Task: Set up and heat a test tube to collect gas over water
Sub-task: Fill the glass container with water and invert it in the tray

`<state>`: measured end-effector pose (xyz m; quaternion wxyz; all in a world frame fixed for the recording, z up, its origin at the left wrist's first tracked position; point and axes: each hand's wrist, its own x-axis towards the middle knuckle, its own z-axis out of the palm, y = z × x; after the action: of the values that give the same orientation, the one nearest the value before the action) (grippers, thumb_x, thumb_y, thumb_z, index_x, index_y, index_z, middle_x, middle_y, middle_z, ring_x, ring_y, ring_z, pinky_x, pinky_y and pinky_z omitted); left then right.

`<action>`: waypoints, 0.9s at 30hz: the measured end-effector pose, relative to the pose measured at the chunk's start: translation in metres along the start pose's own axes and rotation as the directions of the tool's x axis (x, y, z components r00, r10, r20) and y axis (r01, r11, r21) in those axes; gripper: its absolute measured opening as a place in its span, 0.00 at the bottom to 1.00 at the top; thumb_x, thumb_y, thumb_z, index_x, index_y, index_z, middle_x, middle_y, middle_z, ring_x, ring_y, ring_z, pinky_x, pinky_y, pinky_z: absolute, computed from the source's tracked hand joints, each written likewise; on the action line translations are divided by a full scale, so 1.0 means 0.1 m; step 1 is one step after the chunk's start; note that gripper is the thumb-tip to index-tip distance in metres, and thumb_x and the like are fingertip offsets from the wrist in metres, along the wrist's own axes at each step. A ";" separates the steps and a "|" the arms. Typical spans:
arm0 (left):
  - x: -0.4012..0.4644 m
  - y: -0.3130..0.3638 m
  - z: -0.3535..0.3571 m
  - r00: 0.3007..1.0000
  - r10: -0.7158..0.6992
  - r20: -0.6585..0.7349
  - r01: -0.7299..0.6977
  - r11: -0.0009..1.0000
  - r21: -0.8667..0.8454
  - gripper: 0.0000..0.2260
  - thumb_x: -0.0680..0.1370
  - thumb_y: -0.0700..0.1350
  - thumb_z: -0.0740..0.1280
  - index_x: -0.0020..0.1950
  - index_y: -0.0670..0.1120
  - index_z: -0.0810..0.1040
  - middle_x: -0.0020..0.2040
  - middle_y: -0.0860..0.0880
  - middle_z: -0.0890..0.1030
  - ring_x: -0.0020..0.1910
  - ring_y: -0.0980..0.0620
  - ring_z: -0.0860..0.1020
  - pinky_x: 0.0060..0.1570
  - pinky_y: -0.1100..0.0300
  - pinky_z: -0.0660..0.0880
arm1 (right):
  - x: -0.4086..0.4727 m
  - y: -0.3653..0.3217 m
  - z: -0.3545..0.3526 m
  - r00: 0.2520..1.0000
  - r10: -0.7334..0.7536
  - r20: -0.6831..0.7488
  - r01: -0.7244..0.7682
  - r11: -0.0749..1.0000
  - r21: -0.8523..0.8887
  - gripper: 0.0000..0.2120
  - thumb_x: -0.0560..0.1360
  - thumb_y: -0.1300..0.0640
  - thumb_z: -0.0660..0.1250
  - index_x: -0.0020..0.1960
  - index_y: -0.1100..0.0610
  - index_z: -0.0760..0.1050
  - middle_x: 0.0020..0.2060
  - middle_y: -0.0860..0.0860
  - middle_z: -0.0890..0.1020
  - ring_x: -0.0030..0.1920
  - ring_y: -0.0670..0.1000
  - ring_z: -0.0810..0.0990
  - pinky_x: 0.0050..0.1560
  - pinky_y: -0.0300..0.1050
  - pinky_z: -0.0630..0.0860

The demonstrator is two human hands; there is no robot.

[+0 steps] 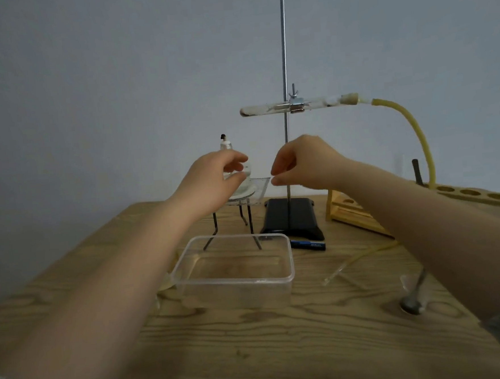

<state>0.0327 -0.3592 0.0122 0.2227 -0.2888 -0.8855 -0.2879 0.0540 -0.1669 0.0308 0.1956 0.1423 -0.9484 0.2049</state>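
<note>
Clamped level on the stand, the whitish-ended test tube sits above both hands: left hand grips the burner, right hand pinches the gauze.

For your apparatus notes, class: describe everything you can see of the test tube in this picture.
The test tube is clear glass, lying roughly level, high above the table. A metal clamp on the stand rod grips it near its middle. Its closed, rounded end points left and holds a pale, whitish solid. Its mouth points right, plugged with a pale stopper, from which a yellow hose curves down. Neither hand touches it.
</note>
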 end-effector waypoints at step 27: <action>-0.90 -0.96 -0.37 0.954 -0.236 -0.186 0.208 0.965 -0.157 0.13 0.76 0.38 0.66 0.59 0.49 0.77 0.48 0.57 0.78 0.47 0.65 0.76 0.50 0.74 0.70 | 0.14 -0.65 1.26 0.967 -0.068 0.245 -0.004 0.959 0.284 0.09 0.71 0.55 0.74 0.50 0.55 0.81 0.42 0.45 0.81 0.43 0.42 0.78 0.46 0.33 0.75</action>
<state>0.0453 -0.4816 -0.0477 0.2580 -0.1708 -0.8634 -0.3984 0.0257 -0.2827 -0.0471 0.0547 0.2090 -0.9242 0.3149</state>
